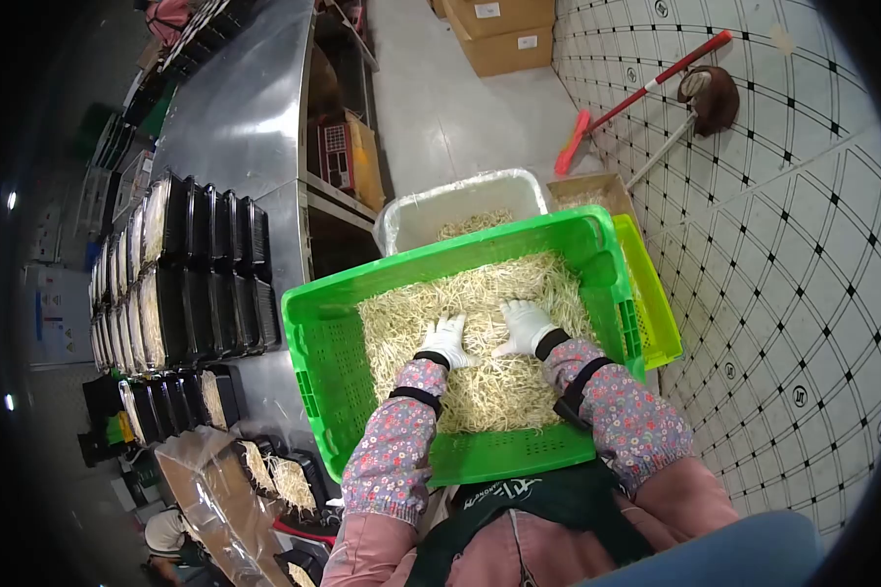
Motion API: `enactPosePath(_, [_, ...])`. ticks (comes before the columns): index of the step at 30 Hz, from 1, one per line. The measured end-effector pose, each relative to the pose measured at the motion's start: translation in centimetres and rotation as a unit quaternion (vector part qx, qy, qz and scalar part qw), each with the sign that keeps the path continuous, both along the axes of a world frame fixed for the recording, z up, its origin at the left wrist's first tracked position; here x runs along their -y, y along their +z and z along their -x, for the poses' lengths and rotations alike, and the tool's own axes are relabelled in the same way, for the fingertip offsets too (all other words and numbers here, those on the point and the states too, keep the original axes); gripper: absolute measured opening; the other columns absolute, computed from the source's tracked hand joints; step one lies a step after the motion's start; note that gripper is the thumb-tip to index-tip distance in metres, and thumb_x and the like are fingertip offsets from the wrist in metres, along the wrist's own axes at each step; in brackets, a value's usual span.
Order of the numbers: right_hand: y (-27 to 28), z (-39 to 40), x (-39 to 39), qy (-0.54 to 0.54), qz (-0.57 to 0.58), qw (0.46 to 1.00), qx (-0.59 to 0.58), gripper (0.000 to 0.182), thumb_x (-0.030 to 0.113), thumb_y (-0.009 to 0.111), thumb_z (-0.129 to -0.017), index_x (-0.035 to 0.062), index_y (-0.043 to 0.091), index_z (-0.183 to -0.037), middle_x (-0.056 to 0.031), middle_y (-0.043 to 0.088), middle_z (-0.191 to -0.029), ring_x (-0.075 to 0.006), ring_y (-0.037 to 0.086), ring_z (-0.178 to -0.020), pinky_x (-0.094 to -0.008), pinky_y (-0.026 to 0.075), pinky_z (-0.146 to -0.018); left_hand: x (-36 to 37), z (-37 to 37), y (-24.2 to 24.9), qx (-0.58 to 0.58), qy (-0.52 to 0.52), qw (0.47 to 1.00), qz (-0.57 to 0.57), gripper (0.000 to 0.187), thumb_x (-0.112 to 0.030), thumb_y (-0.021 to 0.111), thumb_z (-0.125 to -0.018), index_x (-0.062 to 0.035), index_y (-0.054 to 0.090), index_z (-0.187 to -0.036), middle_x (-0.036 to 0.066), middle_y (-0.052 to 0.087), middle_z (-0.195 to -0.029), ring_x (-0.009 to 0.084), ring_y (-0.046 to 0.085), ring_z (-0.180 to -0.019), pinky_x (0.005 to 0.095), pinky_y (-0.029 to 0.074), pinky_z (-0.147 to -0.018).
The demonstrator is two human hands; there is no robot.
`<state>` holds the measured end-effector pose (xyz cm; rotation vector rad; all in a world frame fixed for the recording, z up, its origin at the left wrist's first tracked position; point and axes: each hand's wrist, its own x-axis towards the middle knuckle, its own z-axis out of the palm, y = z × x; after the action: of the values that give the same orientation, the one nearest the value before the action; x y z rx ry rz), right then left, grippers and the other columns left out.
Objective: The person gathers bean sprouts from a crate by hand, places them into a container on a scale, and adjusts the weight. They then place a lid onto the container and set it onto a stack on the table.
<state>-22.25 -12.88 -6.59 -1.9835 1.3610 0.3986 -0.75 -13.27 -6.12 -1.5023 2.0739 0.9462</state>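
Observation:
A green plastic crate with slotted walls stands in front of my body, holding a thick layer of pale bean sprouts. My left hand, in a white glove, rests on the sprouts near their middle with its fingers spread. To its right, my right hand, gloved alike, also lies on the sprouts, fingers apart and thumb out to the left. A small gap separates the two hands. Neither is closed around anything. Some fingertips may be sunk among the sprouts; that is hard to tell.
Behind the crate stands a whitish tub with more sprouts. A yellow-green basket sits at the right. Stacked black trays of sprouts crowd the metal table at left. A red-handled tool leans against the tiled wall.

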Motion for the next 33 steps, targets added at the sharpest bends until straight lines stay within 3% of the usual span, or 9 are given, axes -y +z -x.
enactPosePath(6, [-0.5,0.0,-0.8,-0.01,0.06,0.991,0.116,0.086,0.064,0.078,-0.056,-0.0013,0.061,-0.11,-0.0181,0.067,-0.094,-0.0346,0.064,-0.09,-0.042,0.051,-0.081,-5.2,-1.0,-0.5,-0.012,0.006,0.999,0.038,0.095,-0.054,0.077,-0.063,-0.0039,0.044,-0.137,0.025,0.058,-0.121,0.0378,0.051,-0.118,0.0453,0.03,-0.11])
enactPosePath(11, [2.2,0.9,-2.9,0.062,-0.019,0.991,0.116,0.069,0.054,0.08,-0.056,0.0044,0.064,-0.1,-0.0155,0.067,-0.099,-0.0326,0.064,-0.098,-0.0431,0.049,-0.086,-10.3,-2.4,2.3,-0.119,0.023,0.992,0.016,0.088,-0.043,0.078,-0.068,-0.0054,0.041,-0.139,0.021,0.059,-0.108,0.0398,0.058,-0.099,0.0421,0.05,-0.088])
enactPosePath(15, [2.5,1.2,-4.2,0.102,0.057,0.982,0.147,0.077,0.059,0.078,-0.06,0.0043,0.063,-0.112,-0.0137,0.063,-0.1,-0.033,0.06,-0.097,-0.0422,0.047,-0.085,-7.6,-2.7,5.9,-0.137,0.039,0.987,0.074,0.1,-0.03,0.086,-0.061,-0.004,0.035,-0.144,0.021,0.051,-0.132,0.0379,0.048,-0.122,0.0439,0.042,-0.102])
enactPosePath(17, [2.1,1.3,-3.9,0.104,0.058,0.979,0.163,0.082,0.059,0.077,-0.061,0.0038,0.061,-0.119,-0.015,0.062,-0.104,-0.0326,0.06,-0.098,-0.0416,0.047,-0.085,-4.7,-1.7,6.5,-0.114,-0.012,0.99,0.081,0.131,-0.031,0.091,-0.049,-0.0052,0.015,-0.153,0.019,0.024,-0.156,0.0391,0.024,-0.143,0.0481,0.028,-0.114])
enactPosePath(23, [1.3,2.7,-1.7,0.142,0.024,0.967,0.211,0.095,0.064,0.078,-0.059,0.005,0.056,-0.13,-0.0193,0.047,-0.139,-0.0368,0.044,-0.126,-0.0453,0.035,-0.106,-0.4,-0.7,0.5,-0.039,-0.156,0.984,-0.08,0.145,-0.055,0.089,-0.042,-0.0077,0.011,-0.154,0.02,0.026,-0.155,0.0391,0.013,-0.147,0.0541,0.008,-0.118])
enactPosePath(26, [1.6,3.4,-0.8,0.103,0.118,0.982,0.108,0.097,0.062,0.083,-0.051,0.015,0.056,-0.131,-0.0187,0.046,-0.143,-0.0382,0.044,-0.13,-0.0476,0.037,-0.105,-3.0,-0.5,-0.8,-0.038,-0.169,0.985,-0.015,0.132,-0.057,0.086,-0.045,-0.0072,0.025,-0.15,0.024,0.044,-0.142,0.0382,0.037,-0.137,0.0509,0.027,-0.114])
enactPosePath(28, [1.7,3.5,-0.9,0.1,0.03,0.986,0.129,0.095,0.063,0.082,-0.052,0.0152,0.056,-0.13,-0.0187,0.053,-0.134,-0.0373,0.05,-0.122,-0.0453,0.041,-0.1,-4.6,0.4,0.2,-0.002,-0.148,0.988,-0.04,0.105,-0.052,0.082,-0.055,-0.0057,0.039,-0.139,0.025,0.064,-0.111,0.036,0.062,-0.107,0.0453,0.049,-0.092])
enactPosePath(31, [5.4,3.7,-2.4,0.078,-0.039,0.987,0.137,0.072,0.058,0.081,-0.057,0.0147,0.064,-0.112,-0.0147,0.069,-0.092,-0.0349,0.066,-0.088,-0.0442,0.053,-0.077,-8.7,1.4,3.8,-0.065,-0.031,0.997,-0.007,0.08,-0.043,0.077,-0.064,-0.0036,0.047,-0.127,0.022,0.068,-0.084,0.0368,0.068,-0.08,0.0439,0.055,-0.071])
enactPosePath(33, [7.5,3.9,-4.2,0.099,-0.045,0.989,0.102,0.065,0.053,0.081,-0.058,0.0158,0.066,-0.109,-0.0146,0.069,-0.086,-0.035,0.067,-0.084,-0.0441,0.053,-0.074,-10.4,1.2,5.5,-0.111,0.003,0.99,-0.086,0.068,-0.04,0.073,-0.07,-0.0025,0.051,-0.123,0.023,0.068,-0.084,0.0385,0.067,-0.079,0.0457,0.055,-0.071])
